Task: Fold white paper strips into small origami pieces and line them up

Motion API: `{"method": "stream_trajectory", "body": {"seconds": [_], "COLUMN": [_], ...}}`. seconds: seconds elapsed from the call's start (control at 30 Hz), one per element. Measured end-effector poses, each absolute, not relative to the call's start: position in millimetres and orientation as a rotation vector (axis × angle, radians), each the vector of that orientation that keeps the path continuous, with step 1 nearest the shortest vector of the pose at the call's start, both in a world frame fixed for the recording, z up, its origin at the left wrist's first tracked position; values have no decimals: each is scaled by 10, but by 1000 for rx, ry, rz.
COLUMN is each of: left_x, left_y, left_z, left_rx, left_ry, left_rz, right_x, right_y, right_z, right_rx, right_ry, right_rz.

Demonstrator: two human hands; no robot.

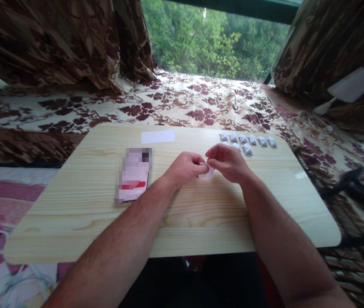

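Over the middle of the wooden table, my left hand (184, 169) pinches a small white piece of paper (206, 173) between thumb and fingers. From the other side, my right hand (229, 163) has its thumb and fingertips closed at the paper's upper right edge. The fingers partly cover the paper, so its exact folds cannot be made out. Beyond my right hand, several small folded paper pieces (243, 138) sit in two rows, some of the nearer row hidden behind the hand. A flat white paper strip (158, 136) lies near the table's far edge.
A flat pinkish item with a blurred surface and dark edge (133, 173) lies left of my left hand. The light wooden table (72, 205) has rounded corners. Behind it spreads a floral cloth (197, 98) below a window. A white lamp (355, 83) stands at the right.
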State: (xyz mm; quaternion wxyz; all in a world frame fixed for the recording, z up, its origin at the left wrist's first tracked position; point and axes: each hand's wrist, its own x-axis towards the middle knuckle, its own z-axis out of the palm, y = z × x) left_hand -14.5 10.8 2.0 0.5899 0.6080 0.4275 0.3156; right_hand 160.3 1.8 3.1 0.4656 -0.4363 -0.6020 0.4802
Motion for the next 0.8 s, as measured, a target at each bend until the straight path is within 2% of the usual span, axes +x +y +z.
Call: {"method": "stream_trajectory", "body": {"seconds": [0.8], "left_x": [-144], "left_y": [112], "left_z": [-2], "left_rx": [1475], "left_ry": [1039], "left_rz": [797], "right_x": [1577], "right_y": [29], "right_z": [22], "right_rx": [-1067], "right_ry": [-1422], "right_rz": [1179]}}
